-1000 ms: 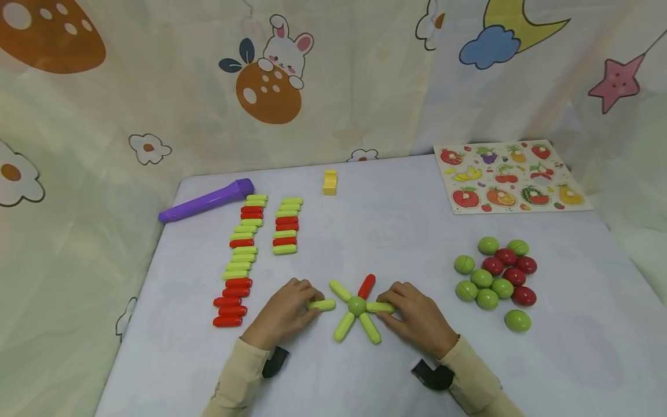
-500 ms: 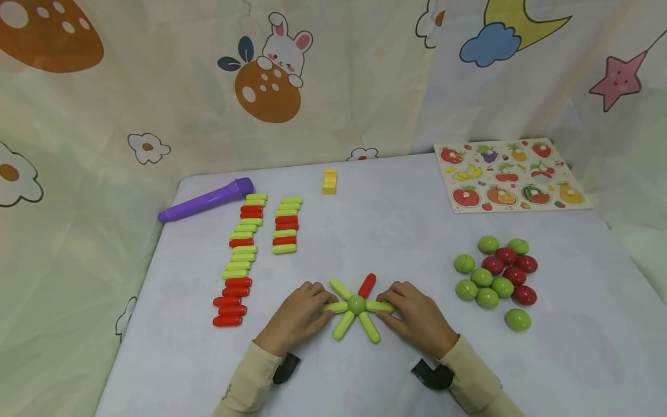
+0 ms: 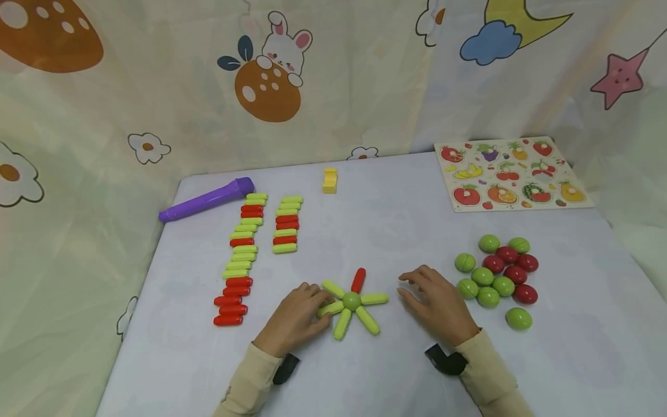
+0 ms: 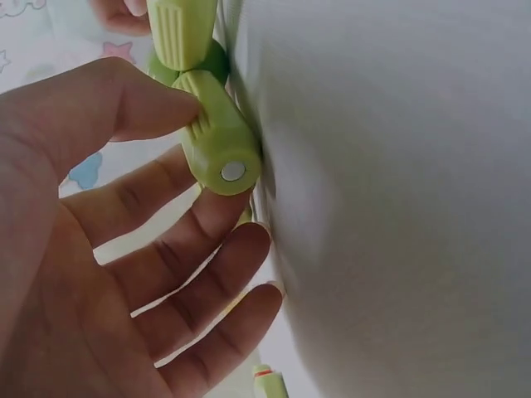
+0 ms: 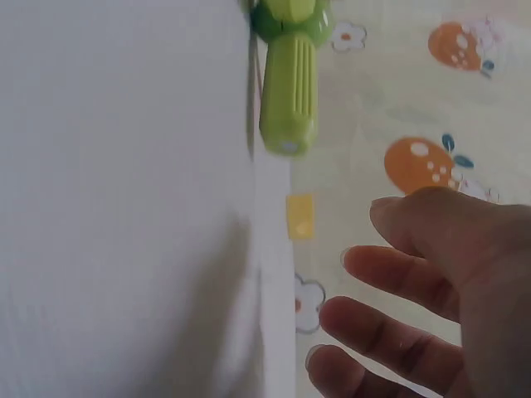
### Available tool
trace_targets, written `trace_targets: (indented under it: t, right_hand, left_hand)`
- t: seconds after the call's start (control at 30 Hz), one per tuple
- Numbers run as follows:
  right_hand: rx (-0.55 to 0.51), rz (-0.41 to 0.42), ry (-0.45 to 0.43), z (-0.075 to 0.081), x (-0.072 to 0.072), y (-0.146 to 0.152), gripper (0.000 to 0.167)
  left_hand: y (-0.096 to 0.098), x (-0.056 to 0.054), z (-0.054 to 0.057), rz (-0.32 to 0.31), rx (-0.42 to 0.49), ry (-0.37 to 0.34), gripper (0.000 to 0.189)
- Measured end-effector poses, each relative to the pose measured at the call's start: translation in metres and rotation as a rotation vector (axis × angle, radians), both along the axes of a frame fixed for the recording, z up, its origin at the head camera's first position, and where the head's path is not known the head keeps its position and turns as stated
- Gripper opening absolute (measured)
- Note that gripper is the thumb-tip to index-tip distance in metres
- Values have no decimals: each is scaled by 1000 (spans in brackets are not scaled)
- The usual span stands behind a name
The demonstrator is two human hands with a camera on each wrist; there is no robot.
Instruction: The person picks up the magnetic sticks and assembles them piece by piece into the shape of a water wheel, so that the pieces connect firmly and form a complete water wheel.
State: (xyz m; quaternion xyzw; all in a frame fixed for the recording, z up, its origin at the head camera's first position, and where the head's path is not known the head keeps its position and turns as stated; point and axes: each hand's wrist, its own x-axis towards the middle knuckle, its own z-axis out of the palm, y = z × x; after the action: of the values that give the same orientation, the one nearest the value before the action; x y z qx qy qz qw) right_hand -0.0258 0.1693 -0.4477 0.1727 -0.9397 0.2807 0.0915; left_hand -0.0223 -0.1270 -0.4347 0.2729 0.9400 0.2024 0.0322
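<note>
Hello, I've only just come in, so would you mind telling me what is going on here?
A person is handling a star of sticks set around a green ball. It has six sticks, five green and one red. The left hand pinches the leftmost green stick; the right hand is clear of the star, holding nothing. Two columns of loose sticks lie to the left, and red and green balls to the right.
</note>
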Motion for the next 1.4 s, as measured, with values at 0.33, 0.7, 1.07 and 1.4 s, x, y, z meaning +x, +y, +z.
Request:
trace_targets:
  t: [0.33,0.7,1.07,1.4]
  right_hand:
    - [-13,-5,-49,0,-2,8,21]
    - [-23,95,-28,-1,2,-7,27]
    - [130,-103,116,15,0,14,30]
    - [279,-250,-63,27,5,48,32]
  left_hand:
    - [11,5,8,21,-56,182,32]
    - [24,1,6,-42,-26,279,39]
    - [28,-2,8,-30,-92,280,26]
    - [21,-6,11,-14,-47,222,19]
